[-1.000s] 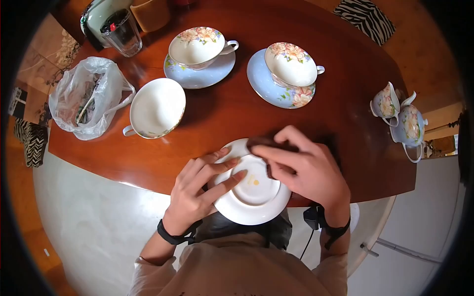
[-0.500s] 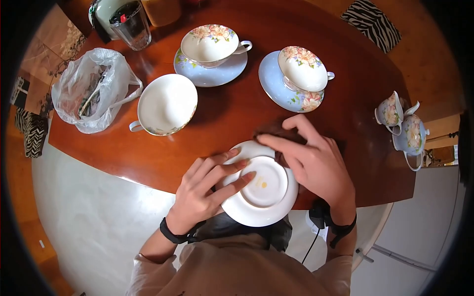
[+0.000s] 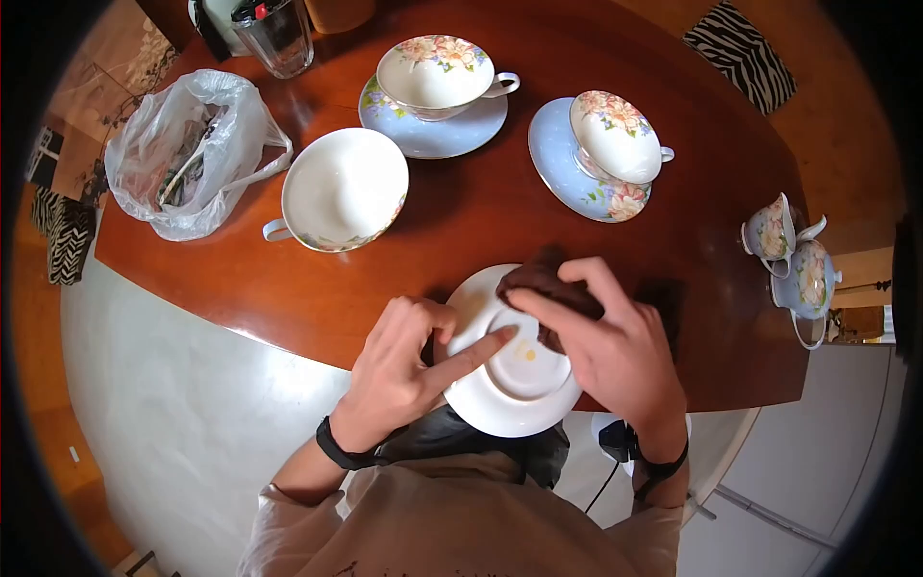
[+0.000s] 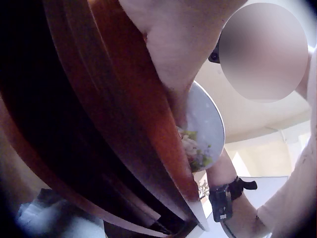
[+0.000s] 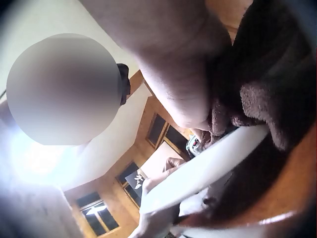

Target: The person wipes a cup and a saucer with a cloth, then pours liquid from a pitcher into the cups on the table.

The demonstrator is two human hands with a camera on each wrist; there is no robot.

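Note:
A saucer [image 3: 510, 405] is turned bottom-up at the table's near edge, its white underside with a foot ring and a yellow mark facing up in the head view. My left hand [image 3: 389, 370] grips its left side, one finger stretched across the ring and the others bent near the rim. The right hand [image 3: 630, 356] holds a dark brown cloth [image 3: 553, 288] against the saucer's upper right part. In the right wrist view, the cloth [image 5: 260, 101] folds over the rim of the saucer [image 5: 198, 173]. From the left wrist, the saucer's pale blue, flowered face [image 4: 205, 116] shows.
A teacup [image 3: 346, 188] stands alone left of centre. Farther back, two flowered cups [image 3: 433, 77] [image 3: 625, 139] sit on blue saucers [image 3: 447, 139] [image 3: 553, 159]. A plastic bag [image 3: 197, 154] and a glass [image 3: 279, 43] are at the left, a creamer [image 3: 772, 231] and teapot [image 3: 808, 279] at the right.
My right hand has moved the cloth along the saucer's upper right edge and inward over its underside. The left hand's spread fingers have bent, leaving one stretched over the ring.

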